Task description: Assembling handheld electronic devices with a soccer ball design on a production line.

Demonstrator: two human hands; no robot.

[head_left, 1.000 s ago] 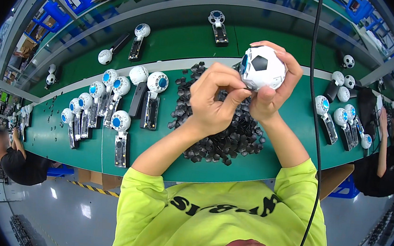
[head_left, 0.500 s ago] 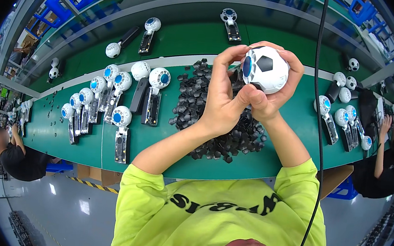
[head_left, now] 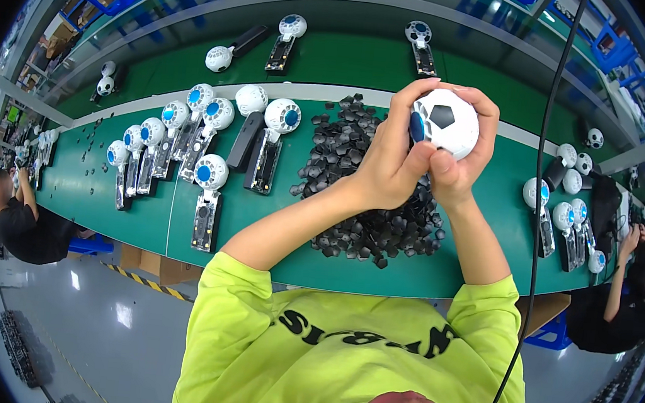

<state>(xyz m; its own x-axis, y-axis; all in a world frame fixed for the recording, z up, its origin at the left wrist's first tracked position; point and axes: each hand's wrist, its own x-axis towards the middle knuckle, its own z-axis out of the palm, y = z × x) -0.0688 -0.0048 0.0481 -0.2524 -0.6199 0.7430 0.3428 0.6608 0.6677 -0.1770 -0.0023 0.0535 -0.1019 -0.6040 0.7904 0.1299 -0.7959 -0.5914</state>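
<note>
Between my two hands is a white ball (head_left: 457, 129) with a black pentagon on its face and a blue round part on its left side. My left hand (head_left: 393, 150) wraps its left side, thumb low against it. My right hand (head_left: 472, 165) curls round the right side, its thumb beside the other one. Both hands hold the ball up over a heap of small black pentagon pieces (head_left: 366, 233) on the green table (head_left: 273, 232). Whatever lies behind the ball is hidden.
Several white ball-headed units with dark handles (head_left: 209, 171) lie left of the heap; more (head_left: 569, 217) lie at the right. Others (head_left: 286, 31) rest on the green belt beyond. A black cable (head_left: 544, 168) hangs at my right. People work at the far left (head_left: 22, 219) and right (head_left: 615, 307).
The view has shifted, so the table things appear farther right. My hands still clasp the ball, which is turned slightly, with less of its blue part showing.
</note>
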